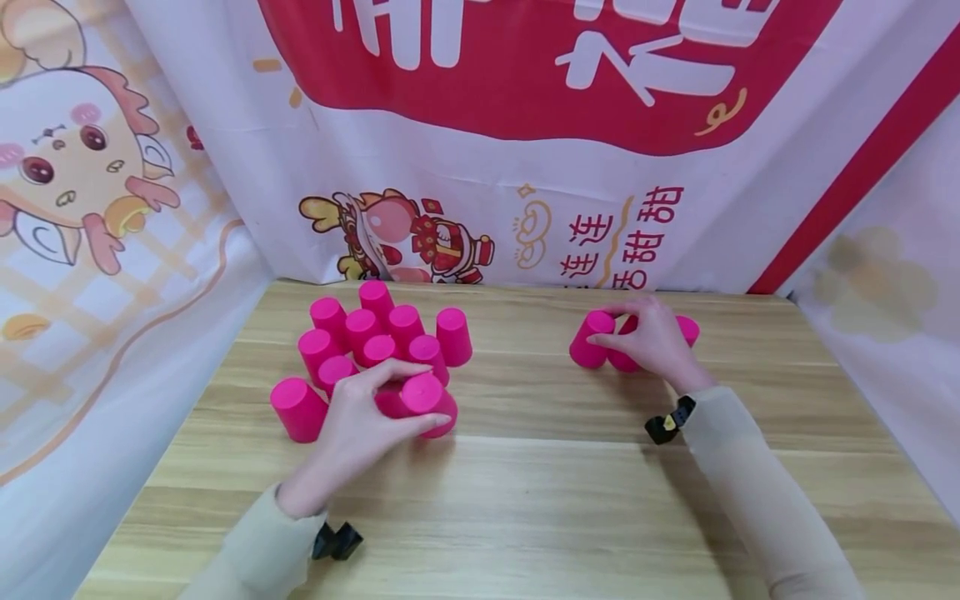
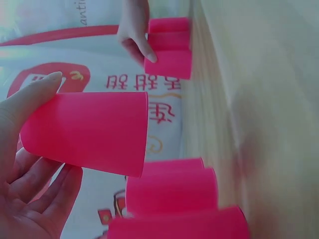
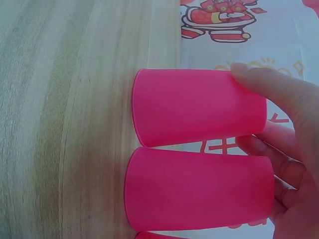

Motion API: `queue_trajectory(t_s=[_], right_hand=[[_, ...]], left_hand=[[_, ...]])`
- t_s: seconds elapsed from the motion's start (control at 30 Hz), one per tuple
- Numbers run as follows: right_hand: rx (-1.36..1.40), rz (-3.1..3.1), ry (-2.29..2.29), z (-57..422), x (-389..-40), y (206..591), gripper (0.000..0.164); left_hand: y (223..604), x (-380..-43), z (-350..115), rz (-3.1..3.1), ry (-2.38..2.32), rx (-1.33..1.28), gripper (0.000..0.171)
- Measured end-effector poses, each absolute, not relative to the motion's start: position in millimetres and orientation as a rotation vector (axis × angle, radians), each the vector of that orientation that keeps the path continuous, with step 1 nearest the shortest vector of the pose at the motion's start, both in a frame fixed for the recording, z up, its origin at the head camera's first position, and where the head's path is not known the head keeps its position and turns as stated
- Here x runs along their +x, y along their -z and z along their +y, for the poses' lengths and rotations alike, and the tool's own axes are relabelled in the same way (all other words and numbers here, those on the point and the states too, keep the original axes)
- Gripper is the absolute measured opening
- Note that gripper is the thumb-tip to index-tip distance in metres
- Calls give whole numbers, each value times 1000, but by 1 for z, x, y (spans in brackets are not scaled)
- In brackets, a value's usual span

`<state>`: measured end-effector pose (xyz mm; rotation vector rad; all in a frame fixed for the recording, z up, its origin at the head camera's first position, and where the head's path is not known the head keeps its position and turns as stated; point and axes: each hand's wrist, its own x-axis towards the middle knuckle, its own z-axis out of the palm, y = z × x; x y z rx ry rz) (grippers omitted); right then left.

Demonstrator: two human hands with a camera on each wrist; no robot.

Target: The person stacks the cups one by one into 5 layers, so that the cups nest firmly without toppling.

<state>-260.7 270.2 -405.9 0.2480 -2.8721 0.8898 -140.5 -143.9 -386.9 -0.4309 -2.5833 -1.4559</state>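
My left hand (image 1: 365, 418) grips an upside-down pink plastic cup (image 2: 89, 133) between thumb and fingers. In the left wrist view that cup hangs off the table, with other cups beyond it. At the right, my right hand (image 1: 654, 340) pinches the upper end of another upside-down pink cup (image 1: 591, 340); its rim is at the tabletop. Right beside it, in the right wrist view, stands a second pink cup (image 3: 199, 190), close under the palm. A further cup (image 1: 687, 330) shows partly behind the hand in the head view.
Several upside-down pink cups (image 1: 362, 327) stand in a cluster at the back left of the wooden table (image 1: 525, 517). One cup (image 1: 298, 408) stands at the cluster's near left. Printed cloth (image 1: 465, 175) hangs behind the table and along both sides.
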Motion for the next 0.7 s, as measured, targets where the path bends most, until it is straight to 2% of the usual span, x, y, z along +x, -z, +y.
queue_trajectory(t_s=[0.4, 0.7], right_hand=[[271, -2888, -899, 269, -262, 406, 55], [248, -2903, -911, 270, -260, 404, 55]], left_hand=[[385, -190, -87, -2490, 1508, -689, 56], [401, -221, -50, -2462, 1556, -733, 54]])
